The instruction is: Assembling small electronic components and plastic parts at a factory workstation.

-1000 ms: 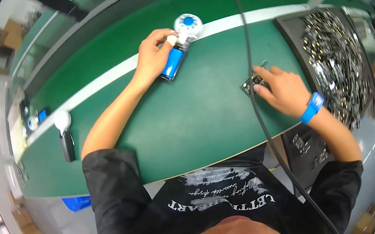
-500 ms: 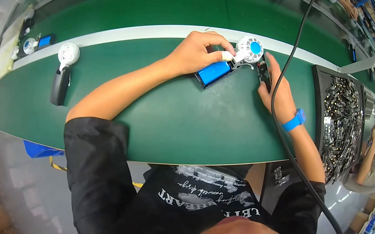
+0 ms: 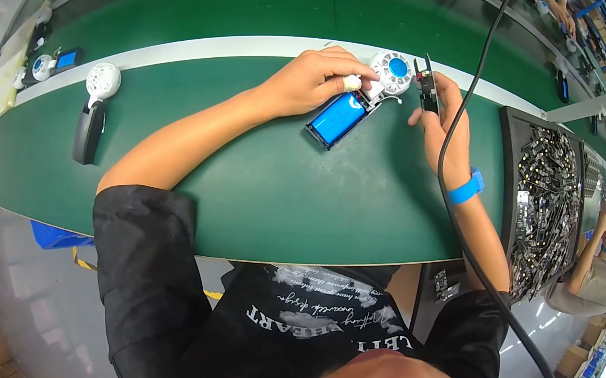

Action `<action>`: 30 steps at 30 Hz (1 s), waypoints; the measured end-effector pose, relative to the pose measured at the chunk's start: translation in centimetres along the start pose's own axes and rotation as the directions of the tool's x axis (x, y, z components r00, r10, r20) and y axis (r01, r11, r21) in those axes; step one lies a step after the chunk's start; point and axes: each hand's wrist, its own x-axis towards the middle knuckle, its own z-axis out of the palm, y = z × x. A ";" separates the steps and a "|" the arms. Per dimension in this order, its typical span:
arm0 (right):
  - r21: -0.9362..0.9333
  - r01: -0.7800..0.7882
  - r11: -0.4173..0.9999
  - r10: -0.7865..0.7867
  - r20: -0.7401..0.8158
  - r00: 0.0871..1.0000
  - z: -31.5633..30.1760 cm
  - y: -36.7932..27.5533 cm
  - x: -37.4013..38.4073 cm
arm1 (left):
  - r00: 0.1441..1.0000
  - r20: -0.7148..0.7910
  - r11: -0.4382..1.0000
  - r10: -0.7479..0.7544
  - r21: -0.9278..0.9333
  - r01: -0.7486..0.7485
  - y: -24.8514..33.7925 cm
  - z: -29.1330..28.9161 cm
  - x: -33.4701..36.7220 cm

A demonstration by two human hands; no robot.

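A small handheld fan [image 3: 391,74] with a round white head and a blue centre lies at the far middle of the bench. Its black handle is uncovered and holds a blue battery [image 3: 338,119]. The fingers of my left hand [image 3: 323,80] are closed on the fan's white neck, and a white cover sits on the thumb. To the right of the fan head, my right hand [image 3: 444,124] pinches a narrow dark circuit board [image 3: 428,88], raised upright with thin prongs at its top. A short thin wire sticks out beside the fan's neck.
A black tray [image 3: 513,184] heaped with circuit boards stands at the right. Another white-headed fan with a dark handle [image 3: 89,133] lies at the left. A black cable [image 3: 459,231] hangs across my right forearm. Beyond a pale rail [image 3: 206,51] runs a green belt; people sit farther right.
My right hand has tipped the circuit board more upright and its wrist has turned. The fan's handle has swung so that more of the battery shows. My left hand keeps its hold.
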 end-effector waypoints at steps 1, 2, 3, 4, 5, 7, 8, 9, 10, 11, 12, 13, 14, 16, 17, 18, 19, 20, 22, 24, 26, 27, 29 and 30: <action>0.105 0.045 0.993 -0.042 -0.032 0.999 0.4 -0.1 -0.1 | 1.000 0.003 1.000 -0.001 0.000 0.001 0.2 0.1 0.1; 0.210 0.090 0.974 -0.078 -0.067 0.995 0.9 -0.1 -0.3 | 0.990 -0.022 0.981 -0.140 -0.141 0.136 0.7 0.3 0.1; 0.214 0.087 0.973 -0.074 -0.066 0.995 1.4 -0.2 -0.3 | 0.960 -0.028 0.924 -0.279 -0.279 0.261 1.2 0.4 0.1; 0.199 0.100 0.975 -0.090 -0.054 0.994 1.9 -0.5 -0.1 | 0.912 -0.014 0.834 -0.409 -0.412 0.367 1.4 0.5 0.2; 0.185 0.114 0.976 -0.108 -0.041 0.993 2.3 -0.8 0.1 | 0.912 -0.013 0.834 -0.409 -0.411 0.368 1.1 0.7 0.1; 0.173 0.127 0.977 -0.124 -0.029 0.992 2.8 -0.9 0.5 | 0.911 -0.043 0.812 -0.411 -0.472 0.344 0.6 1.1 -0.2; 0.186 0.148 0.971 -0.143 -0.042 0.989 3.2 -0.6 0.8 | 0.909 -0.057 0.799 -0.413 -0.502 0.331 0.6 1.2 -0.1; 0.198 0.169 0.965 -0.162 -0.054 0.985 3.5 -0.3 1.1 | 0.908 -0.055 0.798 -0.414 -0.502 0.334 0.7 1.3 -0.1; 0.209 0.189 0.959 -0.179 -0.065 0.982 3.7 -0.1 1.2 | 0.902 -0.097 0.848 -0.421 -0.396 0.353 0.8 1.5 -0.2; 0.209 0.185 0.960 -0.175 -0.065 0.982 3.8 0.0 1.2 | 0.895 -0.139 0.883 -0.423 -0.286 0.372 0.9 1.6 -0.4; 0.185 0.224 0.957 -0.217 -0.058 0.974 3.9 0.0 1.1 | 0.888 -0.186 0.904 -0.420 -0.173 0.391 1.4 1.6 -0.2; 0.160 0.262 0.952 -0.257 -0.050 0.965 4.0 0.0 0.9 | 0.886 -0.188 0.902 -0.424 -0.178 0.394 1.6 1.3 -0.1; 0.137 0.298 0.945 -0.296 -0.038 0.954 4.1 0.1 0.6 | 0.945 -0.239 0.968 -0.224 0.060 0.245 1.9 0.8 -0.2; 0.129 0.305 0.944 -0.306 -0.007 0.952 4.4 0.0 0.0 | 0.964 -0.183 0.853 0.192 0.517 -0.072 2.3 0.2 -0.3; 0.120 0.317 0.941 -0.320 0.012 0.947 4.6 -0.1 -0.2 | 0.965 -0.184 0.856 0.185 0.512 -0.067 2.3 0.3 -0.2; 0.113 0.329 0.938 -0.334 0.030 0.942 4.7 -0.1 -0.3 | 0.955 -0.193 0.847 0.225 0.524 -0.093 2.2 0.4 0.0; 0.114 0.322 0.940 -0.328 0.033 0.944 4.6 -0.1 -0.4 | 0.943 -0.201 0.836 0.264 0.536 -0.119 2.1 0.5 0.2; 0.113 0.317 0.942 -0.323 0.040 0.946 4.6 0.0 -0.5 | 0.930 -0.208 0.823 0.303 0.550 -0.145 2.0 0.6 0.2; 0.109 0.310 0.945 -0.317 0.052 0.947 4.5 0.2 -0.5 | 0.937 -0.217 0.839 0.275 0.531 -0.123 1.4 1.0 0.1; 0.112 0.295 0.949 -0.302 0.047 0.952 4.6 0.3 -0.6 | 0.944 -0.234 0.863 0.231 0.498 -0.088 1.1 1.3 0.1; 0.113 0.271 0.956 -0.277 0.037 0.960 4.7 0.4 -0.6 | 0.949 -0.224 0.869 0.222 0.487 -0.088 0.8 1.1 -0.1; 0.112 0.269 0.957 -0.274 0.037 0.961 4.7 0.4 -0.7 | 0.953 -0.216 0.875 0.214 0.476 -0.088 0.9 1.1 -0.2; 0.076 0.331 0.941 -0.335 0.043 0.941 4.7 0.4 -0.9 | 0.956 -0.209 0.882 0.205 0.463 -0.088 1.0 0.9 -0.1; 0.058 0.362 0.930 -0.365 0.048 0.930 4.8 0.3 -1.0 | 0.949 -0.175 0.847 0.264 0.512 -0.142 1.1 0.8 0.0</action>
